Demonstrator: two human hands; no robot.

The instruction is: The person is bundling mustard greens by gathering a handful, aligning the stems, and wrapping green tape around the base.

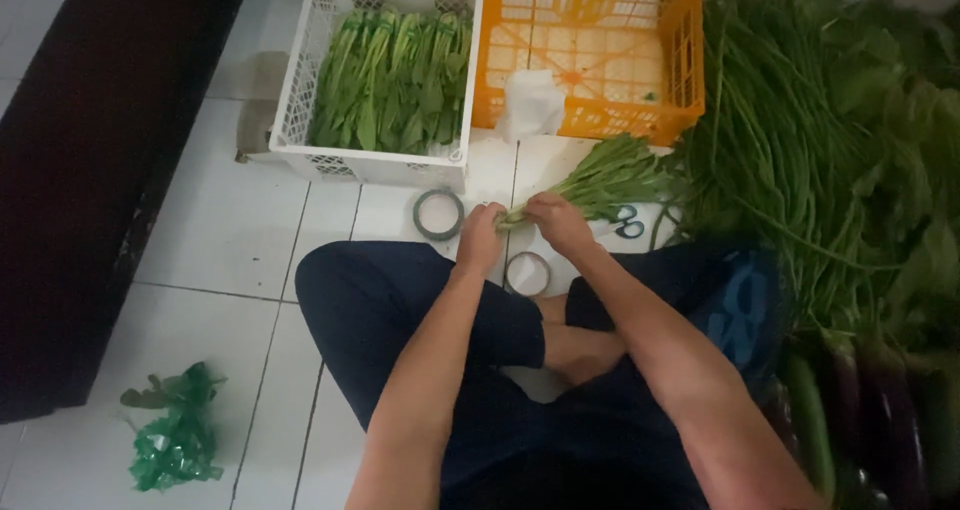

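Note:
I sit cross-legged on a white tiled floor. My left hand [481, 238] and my right hand [557, 220] both grip the stem end of a bunch of leafy greens [612, 175], whose leaves point away to the right. A green tape roll [439, 214] lies on the floor just left of my left hand. A second, paler tape roll [527, 272] lies below my hands by my knee. Scissors with blue handles [627, 224] lie right of the bunch.
A white crate [300, 100] with bundled greens stands at the back. Beside it is an orange crate [685, 60] with white paper inside. A large heap of loose greens [830, 150] fills the right. Aubergines [885, 420] lie lower right. Crumpled green scraps [175, 440] lie lower left.

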